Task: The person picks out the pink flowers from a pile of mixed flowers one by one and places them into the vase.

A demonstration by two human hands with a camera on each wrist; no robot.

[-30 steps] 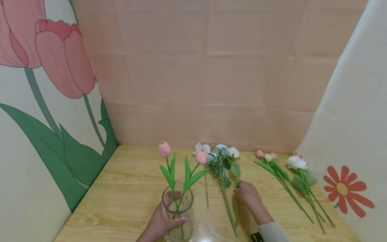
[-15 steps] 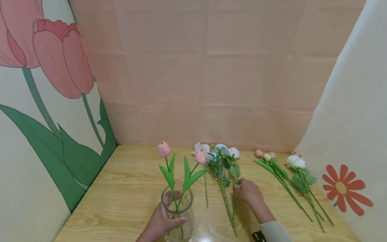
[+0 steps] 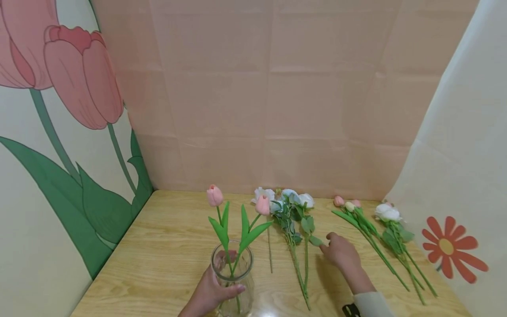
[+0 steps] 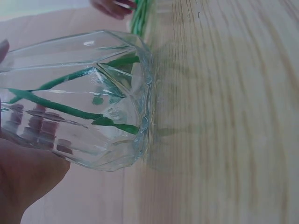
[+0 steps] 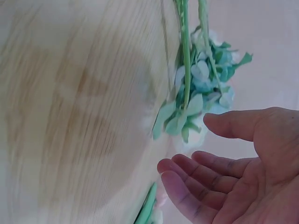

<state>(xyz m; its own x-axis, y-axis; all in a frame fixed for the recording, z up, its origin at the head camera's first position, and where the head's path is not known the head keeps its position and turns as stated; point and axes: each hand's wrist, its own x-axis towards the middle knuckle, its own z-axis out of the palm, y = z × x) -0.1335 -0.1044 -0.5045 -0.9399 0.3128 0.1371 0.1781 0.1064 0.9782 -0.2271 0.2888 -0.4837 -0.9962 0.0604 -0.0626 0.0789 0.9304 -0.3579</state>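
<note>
My left hand [image 3: 211, 288] grips the side of a clear glass vase [image 3: 246, 298]. Two stems run down inside it, ending above in a pink tulip [image 3: 214, 196] on the left and another tulip [image 3: 262, 205] on the right. In the left wrist view the vase [image 4: 124, 100] stands upright on the wood, stems crossing through the glass. My right hand [image 3: 343, 256] hovers just right of a white rose [image 3: 306, 200] with a leafy stem, beside a leaf. The right wrist view has that hand [image 5: 229, 177] with its thumb apart from loosely bent fingers, nothing held.
Pale blue and white flowers [image 3: 290, 197] lie mid-table with leafy stems. Farther right are several tulips [image 3: 350, 206] and a white rose bunch [image 3: 388, 213]. A lone thin stem [image 3: 270, 251] lies beside the vase. Fabric walls border the wooden table [image 3: 170, 246].
My right hand has let go of the white rose's stem and drawn away to the right. That stem has shifted left, against its neighbours. My left hand and the vase have not moved.
</note>
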